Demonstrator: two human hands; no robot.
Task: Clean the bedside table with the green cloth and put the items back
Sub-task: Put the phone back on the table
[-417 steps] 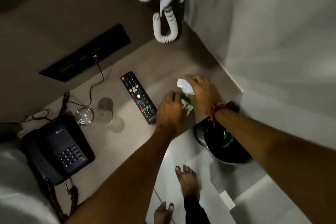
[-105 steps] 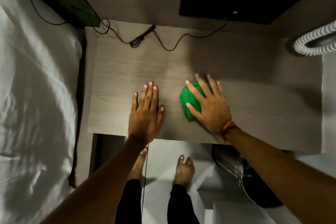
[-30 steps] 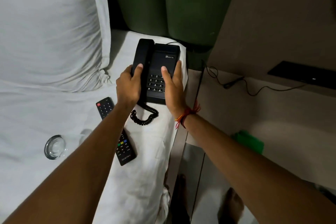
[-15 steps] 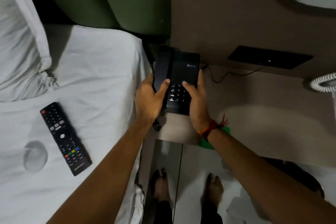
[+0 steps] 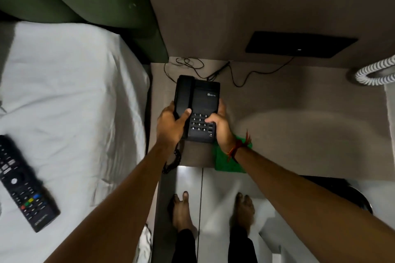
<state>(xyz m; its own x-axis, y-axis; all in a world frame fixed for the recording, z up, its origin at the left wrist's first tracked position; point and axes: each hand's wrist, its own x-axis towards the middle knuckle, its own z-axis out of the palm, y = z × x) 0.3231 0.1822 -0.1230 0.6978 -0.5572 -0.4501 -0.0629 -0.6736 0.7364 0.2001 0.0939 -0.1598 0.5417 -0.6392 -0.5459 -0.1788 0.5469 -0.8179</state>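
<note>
Telephone [image 5: 197, 104] between both hands' fingers [image 5: 213, 118].

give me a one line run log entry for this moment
phase: returning items | left hand + right hand: holding telephone over bedside table | green cloth: front edge | remote: on bed

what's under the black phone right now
The bedside table top shows around the black phone, held by the left hand and right hand. Whether its base touches the table is hidden. The green cloth lies beside it, not under.
</note>
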